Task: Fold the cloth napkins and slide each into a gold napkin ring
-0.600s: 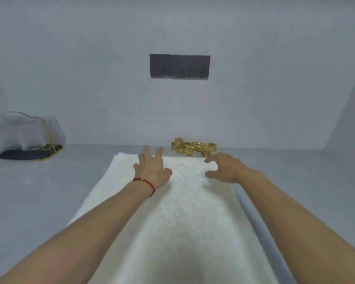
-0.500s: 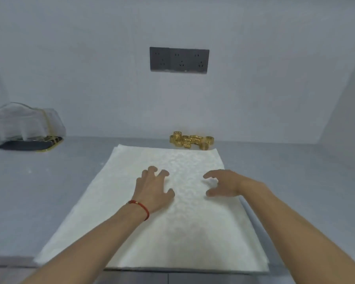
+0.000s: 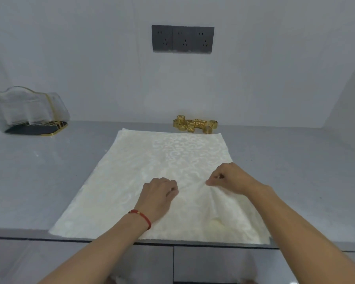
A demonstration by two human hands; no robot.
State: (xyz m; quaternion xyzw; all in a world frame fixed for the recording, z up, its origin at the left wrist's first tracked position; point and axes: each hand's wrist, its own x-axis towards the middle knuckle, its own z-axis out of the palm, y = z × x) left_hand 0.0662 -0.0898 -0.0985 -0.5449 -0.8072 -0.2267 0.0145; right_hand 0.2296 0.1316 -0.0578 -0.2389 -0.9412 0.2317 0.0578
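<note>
A cream patterned cloth napkin lies spread flat on the grey counter, its near edge at the counter's front. My left hand, with a red cord at the wrist, has its fingers curled down onto the middle of the napkin and pinches the fabric. My right hand pinches the cloth a little to the right, and creases fan out from that pinch. Several gold napkin rings sit in a heap against the wall, just beyond the napkin's far edge.
A clear holder with gold trim stands on a dark base at the back left of the grey counter. A dark socket panel is on the wall. Drawer fronts show below the counter's front edge.
Both hands have drawn back from the napkin's far edge to its middle. Their spread fingers have curled, and both now pinch the cloth.
</note>
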